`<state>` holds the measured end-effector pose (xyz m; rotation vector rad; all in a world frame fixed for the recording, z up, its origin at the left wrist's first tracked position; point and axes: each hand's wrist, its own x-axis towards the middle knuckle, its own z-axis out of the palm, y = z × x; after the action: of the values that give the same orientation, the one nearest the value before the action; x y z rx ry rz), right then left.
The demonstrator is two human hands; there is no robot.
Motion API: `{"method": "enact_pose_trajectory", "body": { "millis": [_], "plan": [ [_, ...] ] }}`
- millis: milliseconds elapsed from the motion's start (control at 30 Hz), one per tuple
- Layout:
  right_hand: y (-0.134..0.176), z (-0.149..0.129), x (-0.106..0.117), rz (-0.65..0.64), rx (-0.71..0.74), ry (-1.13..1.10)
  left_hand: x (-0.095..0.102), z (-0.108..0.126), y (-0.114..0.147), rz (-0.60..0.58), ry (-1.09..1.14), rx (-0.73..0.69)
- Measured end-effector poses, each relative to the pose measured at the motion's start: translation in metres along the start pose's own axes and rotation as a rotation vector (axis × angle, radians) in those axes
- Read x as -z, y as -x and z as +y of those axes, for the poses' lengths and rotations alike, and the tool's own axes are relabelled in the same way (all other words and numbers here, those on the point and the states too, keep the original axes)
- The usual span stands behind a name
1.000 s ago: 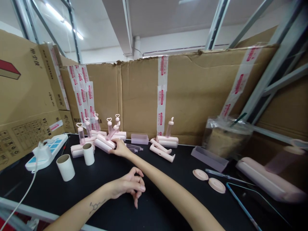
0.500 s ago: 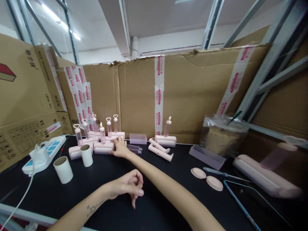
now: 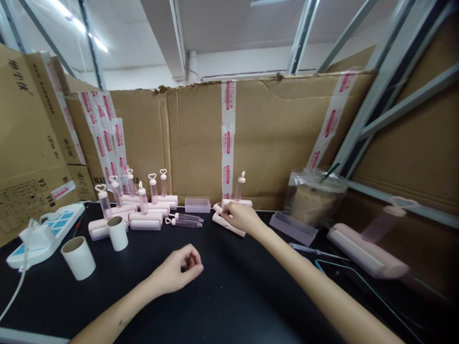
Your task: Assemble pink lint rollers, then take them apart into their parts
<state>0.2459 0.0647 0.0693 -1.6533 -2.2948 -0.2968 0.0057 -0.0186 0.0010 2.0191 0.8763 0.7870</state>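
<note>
My left hand [image 3: 176, 271] hovers above the black table with its fingers curled loosely towards the thumb. Nothing shows inside it. Farther out, my right hand [image 3: 238, 216] reaches across to a pair of pink plastic roller parts. Its fingers are closed at the upper part, and the hand partly hides it. The lower pink roller part [image 3: 229, 226] lies on the table just under my fingers. Behind the hand stands an assembled pink lint roller [image 3: 241, 187] with a clear handle. To the left lie loose clear handles [image 3: 186, 220] with heart-shaped loops.
Several lint rollers [image 3: 145, 220] stand at the left, near two white paper rolls [image 3: 78, 263] and a power strip [image 3: 53, 234]. Clear trays [image 3: 292, 228], a screwdriver [image 3: 311, 249], a bagged drink [image 3: 311, 200] and another lint roller [image 3: 367, 253] are rightward. Cardboard [image 3: 272, 134] walls the back.
My right hand has moved right, from the group of lint rollers to the loose pink roller parts. My left hand's fingers have curled in more. The view has shifted slightly right.
</note>
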Motion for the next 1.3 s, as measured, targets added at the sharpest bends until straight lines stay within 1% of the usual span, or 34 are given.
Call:
{"method": "enact_pose_trajectory", "body": {
  "millis": [67,100,133,200,300,433,567,700,767,833,967,1067,1133,1233,1267,1300],
  "plan": [
    [0.02,0.008,-0.008,-0.01,-0.028,0.06,0.01,-0.007,-0.007,0.244,-0.437,-0.145],
    [0.028,0.01,-0.012,-0.012,-0.04,0.085,0.015,-0.011,-0.012,0.313,-0.613,-0.192],
    [0.034,0.011,-0.016,-0.011,-0.049,0.106,0.02,-0.017,-0.017,0.351,-0.752,-0.227],
    [0.043,0.012,-0.023,-0.004,-0.061,0.136,0.027,-0.028,-0.027,0.352,-0.946,-0.26],
    [0.047,0.013,-0.03,0.02,-0.065,0.154,0.029,-0.043,-0.043,0.282,-1.073,-0.267],
    [0.046,0.013,-0.035,0.052,-0.047,0.141,0.026,-0.052,-0.059,0.245,-1.091,-0.255],
    [0.045,0.013,-0.043,0.086,-0.03,0.094,0.027,-0.055,-0.067,0.231,-1.079,-0.227],
    [0.045,0.013,-0.049,0.111,-0.013,-0.007,0.032,-0.054,-0.068,0.235,-1.045,-0.207],
    [0.046,0.013,-0.047,0.128,-0.016,-0.085,0.033,-0.05,-0.065,0.231,-1.015,-0.221],
    [0.047,0.013,-0.041,0.148,-0.025,-0.181,0.034,-0.043,-0.059,0.236,-0.978,-0.244],
    [0.053,0.01,-0.021,0.161,-0.03,-0.428,0.033,-0.017,-0.041,0.284,-0.892,-0.289],
    [0.06,0.002,-0.009,0.111,-0.022,-0.605,0.029,0.004,-0.026,0.309,-0.817,-0.296],
    [0.065,-0.006,-0.006,0.024,-0.035,-0.838,0.026,0.015,-0.018,0.295,-0.72,-0.282],
    [0.07,-0.017,-0.006,-0.085,-0.082,-1.331,0.022,0.023,-0.013,0.26,-0.645,-0.289],
    [0.071,-0.02,-0.007,-0.101,-0.087,-1.445,0.022,0.023,-0.013,0.255,-0.635,-0.293],
    [0.071,-0.022,-0.008,-0.109,-0.08,-1.497,0.021,0.023,-0.013,0.253,-0.626,-0.294]
  ]
}}
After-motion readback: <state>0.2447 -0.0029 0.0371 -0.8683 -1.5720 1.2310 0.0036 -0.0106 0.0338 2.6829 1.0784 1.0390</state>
